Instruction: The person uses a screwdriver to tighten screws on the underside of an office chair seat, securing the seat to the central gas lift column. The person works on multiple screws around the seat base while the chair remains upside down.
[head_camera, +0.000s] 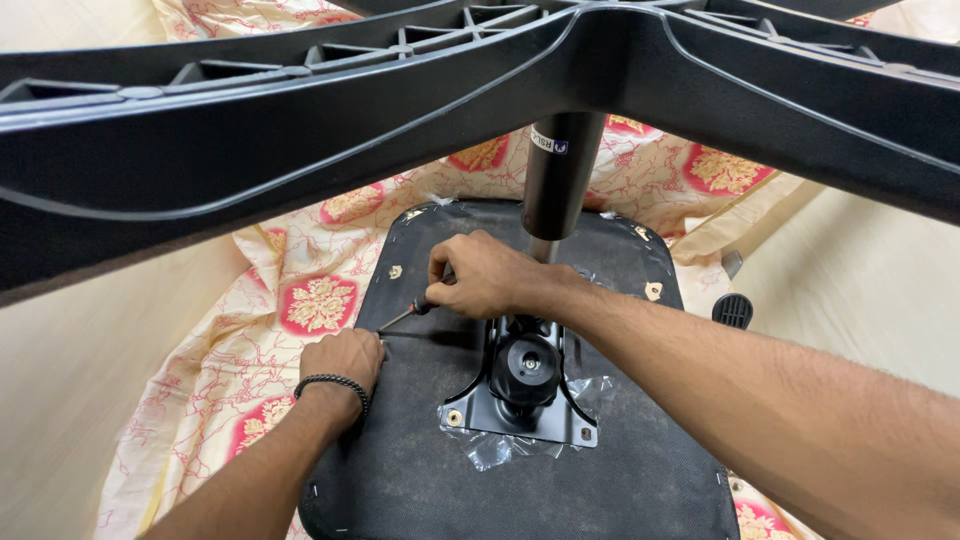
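Screwdriver with a thin metal shaft and a dark handle with a bit of red (415, 312) lies slanted over the black fabric underside of an upside-down chair seat (420, 470), with its tip down near the left hand. The right hand (480, 275) is wrapped tight around the handle. The left hand (342, 362), with a dark bead bracelet (332, 384) on its wrist, is curled shut by the tip and seems to steady it; I cannot tell if it pinches a screw. The tip could slip off and poke the left fingers, because they sit so close. It could also tear the fabric if pushed hard. Just beside the right hand, a black metal plate with bolts (520, 385) is fixed to the seat, with clear plastic wrap crinkled around it. A dark round post (558, 175) rises from it to the big black star-shaped chair base (300, 110), which hangs overhead and blocks much of the view. A cream cloth with red and gold flowers (300, 300) lies under everything.
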